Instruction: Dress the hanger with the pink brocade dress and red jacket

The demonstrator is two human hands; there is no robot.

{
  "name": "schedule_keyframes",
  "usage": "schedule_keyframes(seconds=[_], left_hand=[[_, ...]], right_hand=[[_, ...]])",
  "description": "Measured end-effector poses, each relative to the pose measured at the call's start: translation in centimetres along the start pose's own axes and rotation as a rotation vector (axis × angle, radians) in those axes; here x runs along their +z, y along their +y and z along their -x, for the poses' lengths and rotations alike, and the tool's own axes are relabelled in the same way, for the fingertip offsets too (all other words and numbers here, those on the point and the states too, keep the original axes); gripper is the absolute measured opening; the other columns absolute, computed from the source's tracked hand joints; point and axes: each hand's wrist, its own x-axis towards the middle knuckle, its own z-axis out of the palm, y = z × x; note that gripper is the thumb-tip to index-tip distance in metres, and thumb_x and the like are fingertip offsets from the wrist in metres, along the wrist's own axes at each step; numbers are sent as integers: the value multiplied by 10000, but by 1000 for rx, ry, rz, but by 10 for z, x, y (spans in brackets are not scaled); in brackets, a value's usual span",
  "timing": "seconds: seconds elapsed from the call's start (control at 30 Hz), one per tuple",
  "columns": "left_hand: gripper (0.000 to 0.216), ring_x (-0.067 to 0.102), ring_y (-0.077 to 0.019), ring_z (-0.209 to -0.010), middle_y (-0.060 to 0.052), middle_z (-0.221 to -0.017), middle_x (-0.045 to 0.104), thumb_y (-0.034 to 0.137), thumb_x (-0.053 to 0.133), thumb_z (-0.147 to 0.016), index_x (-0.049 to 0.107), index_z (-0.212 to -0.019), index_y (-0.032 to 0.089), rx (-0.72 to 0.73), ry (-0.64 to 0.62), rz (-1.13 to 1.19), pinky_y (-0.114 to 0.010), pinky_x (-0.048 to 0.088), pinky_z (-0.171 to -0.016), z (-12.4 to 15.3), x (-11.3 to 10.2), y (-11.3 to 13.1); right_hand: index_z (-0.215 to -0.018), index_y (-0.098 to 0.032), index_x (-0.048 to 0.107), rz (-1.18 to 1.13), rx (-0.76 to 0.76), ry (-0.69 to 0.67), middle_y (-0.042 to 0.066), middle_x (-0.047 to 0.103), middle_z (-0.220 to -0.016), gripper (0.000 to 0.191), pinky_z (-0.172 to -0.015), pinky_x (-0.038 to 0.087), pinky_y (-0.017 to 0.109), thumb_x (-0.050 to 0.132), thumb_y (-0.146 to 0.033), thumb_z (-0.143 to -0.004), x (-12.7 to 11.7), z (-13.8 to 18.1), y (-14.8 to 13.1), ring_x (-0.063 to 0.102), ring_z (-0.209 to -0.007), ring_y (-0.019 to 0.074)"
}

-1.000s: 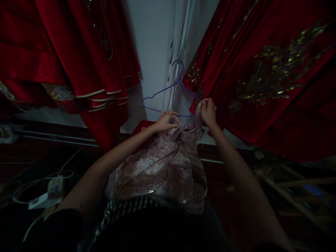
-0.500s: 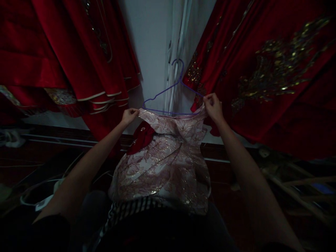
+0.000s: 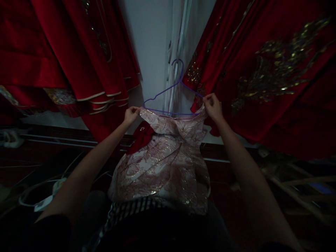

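A pale pink dress with metallic floral brocade spreads in front of me, its lower end reaching toward my lap. My left hand pinches the dress's upper left corner. At the upper right corner, my right hand pinches the fabric beside the hanger's end. A purple hanger lies along the top edge of the dress, its hook pointing up. The hanger's right end is hidden by the fabric and my right fingers. Part of a red embroidered cloth shows beside the dress on the left.
Red garments with pale trim hang on the left. Red garments with gold sequins hang on the right. Between them stands a pale wall with vertical metal strips. A white power strip with a cable lies at lower left.
My left hand has shifted very slightly up and to the right, still pinching the dress corner. My right hand and the hanger look unmoved.
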Motion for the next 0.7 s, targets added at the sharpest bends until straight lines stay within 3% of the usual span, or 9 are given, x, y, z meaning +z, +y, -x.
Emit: schedule_keyframes(seconds=[0.17,0.27,0.43,0.5,0.6,0.7], left_hand=[[170,581,-145,-714,-34,-765,649,324,594,-748,623,-771,158,50,50,-26,-247,458,-688,-14,11,6],[195,583,-143,-746,-28,-788,650,352,590,-762,630,-798,164,115,81,-51,-241,457,-712,-24,25,24],[224,592,-148,-814,-30,-821,655,382,615,-764,628,-810,163,219,-52,48,-241,463,-764,-32,46,62],[237,600,-146,-792,-34,-816,650,398,583,-793,606,-813,163,140,-49,111,-245,472,-739,-29,46,63],[247,604,-132,-703,-53,-837,641,407,482,-853,549,-851,169,-146,-47,178,-255,479,-650,-14,36,44],[290,604,-137,-698,-64,-883,624,382,605,-764,508,-941,173,-340,-245,88,-270,488,-626,9,18,14]], right_hand=[[-944,-235,588,-4,4,-8,31,617,-802,384,-911,385,438,427,-577,-871,-4,0,-3,569,-868,228],[-913,-233,585,-11,8,-5,21,609,-790,370,-901,393,421,428,-566,-872,-2,1,-2,564,-836,213],[-866,-232,567,-35,14,-18,8,611,-788,340,-868,410,393,451,-552,-863,3,5,0,560,-795,195],[-860,-232,560,-48,19,-18,8,611,-791,335,-863,411,395,453,-548,-864,5,5,1,560,-786,195],[-861,-236,558,-43,20,-24,17,618,-807,331,-862,408,398,445,-547,-869,8,5,4,562,-791,200],[-879,-239,558,-28,21,-26,23,627,-823,336,-863,408,391,426,-548,-880,10,5,6,568,-810,204]])
